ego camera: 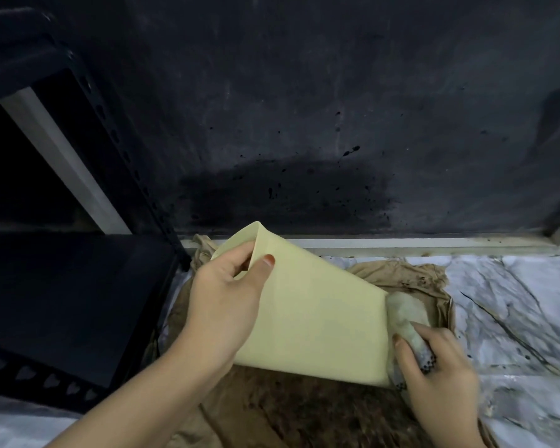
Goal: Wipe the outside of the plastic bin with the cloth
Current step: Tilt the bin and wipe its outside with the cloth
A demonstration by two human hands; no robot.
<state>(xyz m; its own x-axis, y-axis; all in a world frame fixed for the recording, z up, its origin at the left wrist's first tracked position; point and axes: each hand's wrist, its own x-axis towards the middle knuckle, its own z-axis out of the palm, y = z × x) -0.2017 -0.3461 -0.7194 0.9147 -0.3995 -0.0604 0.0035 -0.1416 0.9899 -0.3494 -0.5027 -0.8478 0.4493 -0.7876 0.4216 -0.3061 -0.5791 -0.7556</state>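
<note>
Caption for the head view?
Left hand tilts pale yellow plastic bin; right hand presses whitish cloth against its base.

1 bin (307, 305), 1 cloth (408, 321), 2 hands (223, 292) (440, 360), 1 brown sheet (304, 412), 1 blk rack (78, 286).

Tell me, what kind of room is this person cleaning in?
Probably a workshop or storage corner, though I can't be sure. There's a black metal shelf rack, a dark wall splattered with black spots, and crumpled white sheeting with a stained brown cloth spread under the work.
</note>
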